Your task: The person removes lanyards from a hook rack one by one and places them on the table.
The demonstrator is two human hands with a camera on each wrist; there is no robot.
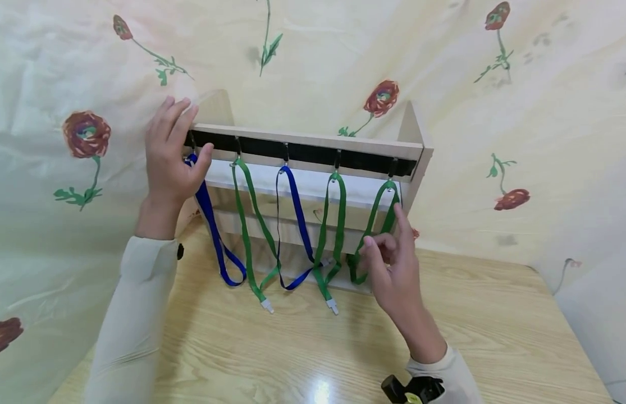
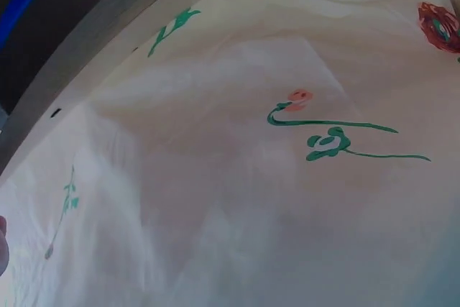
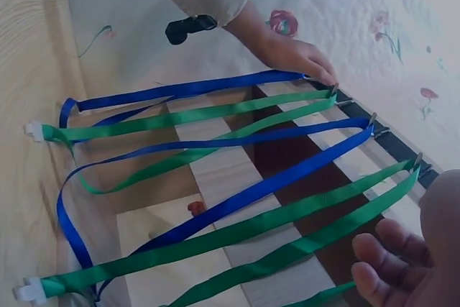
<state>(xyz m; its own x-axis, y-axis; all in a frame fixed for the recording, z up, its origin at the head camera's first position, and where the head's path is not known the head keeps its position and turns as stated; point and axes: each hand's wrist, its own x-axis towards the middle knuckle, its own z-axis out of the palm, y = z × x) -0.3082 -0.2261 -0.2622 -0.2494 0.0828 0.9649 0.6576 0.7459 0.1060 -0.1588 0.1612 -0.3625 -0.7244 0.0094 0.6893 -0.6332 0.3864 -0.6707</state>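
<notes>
Several blue and green lanyards hang from hooks on the black strip of a small wooden rack. My left hand lies at the rack's left end, fingers extended at the top edge, beside the leftmost blue lanyard. At the right end, my right hand is by the last green lanyard. Its index finger points up along that lanyard's strap, while the thumb stands apart and the other fingers bend loosely; contact is hard to tell. Between the hands hang a green lanyard, a blue lanyard and another green lanyard.
The rack stands on a wooden table against a flower-printed cloth. White plastic clips dangle from the green lanyards near the tabletop. Open shelf spaces lie behind the straps.
</notes>
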